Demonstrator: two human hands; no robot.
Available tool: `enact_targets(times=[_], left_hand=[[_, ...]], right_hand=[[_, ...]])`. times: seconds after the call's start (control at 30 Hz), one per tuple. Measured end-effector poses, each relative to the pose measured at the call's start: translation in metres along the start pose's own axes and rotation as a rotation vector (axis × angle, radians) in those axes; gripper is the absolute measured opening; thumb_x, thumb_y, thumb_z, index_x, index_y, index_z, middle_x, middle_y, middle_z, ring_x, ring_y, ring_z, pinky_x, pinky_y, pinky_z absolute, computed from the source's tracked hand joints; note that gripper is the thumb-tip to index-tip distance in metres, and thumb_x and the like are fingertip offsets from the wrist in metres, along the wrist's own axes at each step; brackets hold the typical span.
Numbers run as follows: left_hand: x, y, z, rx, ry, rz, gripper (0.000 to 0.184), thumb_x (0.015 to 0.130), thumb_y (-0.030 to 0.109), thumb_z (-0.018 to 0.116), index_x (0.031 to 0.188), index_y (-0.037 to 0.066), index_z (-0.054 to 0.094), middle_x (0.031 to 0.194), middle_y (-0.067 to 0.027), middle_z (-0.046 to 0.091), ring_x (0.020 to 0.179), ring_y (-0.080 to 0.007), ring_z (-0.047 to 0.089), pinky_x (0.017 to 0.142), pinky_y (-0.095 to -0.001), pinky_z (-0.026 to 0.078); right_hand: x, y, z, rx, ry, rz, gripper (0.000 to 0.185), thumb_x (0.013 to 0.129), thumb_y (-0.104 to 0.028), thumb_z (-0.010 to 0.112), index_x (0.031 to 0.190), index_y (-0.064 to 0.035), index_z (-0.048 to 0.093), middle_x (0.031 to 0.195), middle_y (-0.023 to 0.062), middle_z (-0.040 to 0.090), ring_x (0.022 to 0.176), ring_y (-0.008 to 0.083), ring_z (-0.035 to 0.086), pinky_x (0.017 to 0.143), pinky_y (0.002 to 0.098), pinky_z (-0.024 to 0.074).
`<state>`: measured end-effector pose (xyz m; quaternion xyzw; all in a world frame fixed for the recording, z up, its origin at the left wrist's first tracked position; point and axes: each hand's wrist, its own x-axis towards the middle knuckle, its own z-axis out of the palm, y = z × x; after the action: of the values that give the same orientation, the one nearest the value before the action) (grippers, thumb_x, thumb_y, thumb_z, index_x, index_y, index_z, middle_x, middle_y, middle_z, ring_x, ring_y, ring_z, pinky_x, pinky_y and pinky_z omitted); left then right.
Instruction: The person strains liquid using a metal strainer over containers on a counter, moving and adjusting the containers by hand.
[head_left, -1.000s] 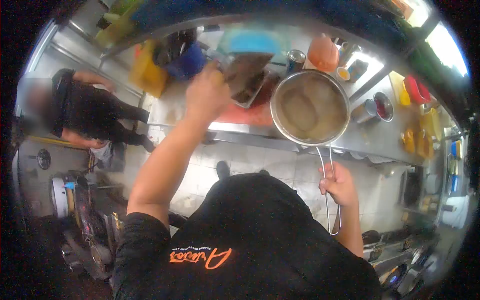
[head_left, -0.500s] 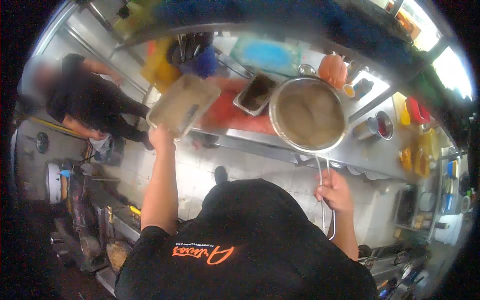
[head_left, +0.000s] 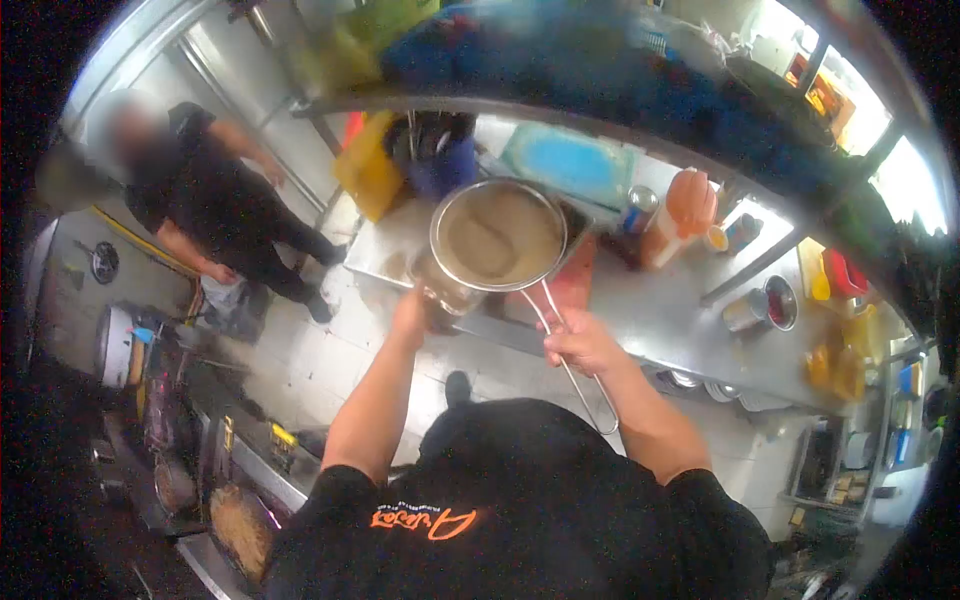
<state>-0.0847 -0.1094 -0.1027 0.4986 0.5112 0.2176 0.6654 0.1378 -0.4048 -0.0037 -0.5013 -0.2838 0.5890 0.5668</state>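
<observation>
A round metal strainer (head_left: 498,235) with a long wire handle is held by my right hand (head_left: 582,343), whose fingers wrap round the handle. Its bowl looks brownish-grey inside, though I cannot make out whether anything lies in it. My left hand (head_left: 408,312) grips a clear plastic container (head_left: 443,290) at its near side. The strainer is over the container and hides most of it; whether the two touch, I cannot tell. Behind the strainer, a red cutting board (head_left: 572,285) on the steel counter shows in part.
On the steel counter (head_left: 655,295) stand an orange-topped bottle (head_left: 688,210), a can (head_left: 640,208) and a metal pot (head_left: 745,311). A blue container (head_left: 445,170) holds utensils. A shelf (head_left: 560,120) overhangs the back. Another person (head_left: 235,200) stands at the left.
The strainer has moved left, now over the plastic container. My left hand has brought the container to the right, and both hands are closer together. The view has shifted slightly.
</observation>
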Motion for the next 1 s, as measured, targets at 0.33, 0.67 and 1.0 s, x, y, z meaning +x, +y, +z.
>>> enact_targets(times=[0.33,0.67,1.0], left_hand=[[0.008,0.098,0.040,-0.398,0.064,0.427,0.074,0.099,0.060,0.029,0.149,0.005,0.026,0.152,-0.0142,0.032,0.138,-0.0299,0.033,0.114,-0.0424,0.026],[0.035,0.080,0.034,-0.507,-0.011,0.203,0.090,0.090,0.076,0.027,0.146,0.006,0.034,0.148,-0.0136,0.040,0.134,-0.0340,0.039,0.113,-0.0460,0.027],[0.033,0.044,0.014,-0.040,0.513,0.313,0.059,0.098,0.035,0.050,0.141,0.000,0.031,0.130,-0.0206,0.049,0.108,-0.0323,0.057,0.091,-0.0435,0.050]], right_hand=[[0.064,0.018,0.022,0.076,-0.091,-0.071,0.028,0.086,-0.010,0.066,0.111,-0.0006,0.058,0.073,0.0052,0.060,0.059,0.0133,0.056,0.052,0.0266,0.0441],[0.078,0.010,0.007,-0.355,-0.030,-0.089,0.026,0.086,-0.007,0.065,0.109,0.0012,0.055,0.080,0.0066,0.060,0.064,0.0132,0.058,0.055,0.0277,0.0458],[0.081,0.012,-0.008,-0.158,0.037,-0.062,0.025,0.087,-0.006,0.064,0.109,0.0010,0.055,0.075,0.0048,0.057,0.060,0.0123,0.054,0.054,0.0266,0.0410]])
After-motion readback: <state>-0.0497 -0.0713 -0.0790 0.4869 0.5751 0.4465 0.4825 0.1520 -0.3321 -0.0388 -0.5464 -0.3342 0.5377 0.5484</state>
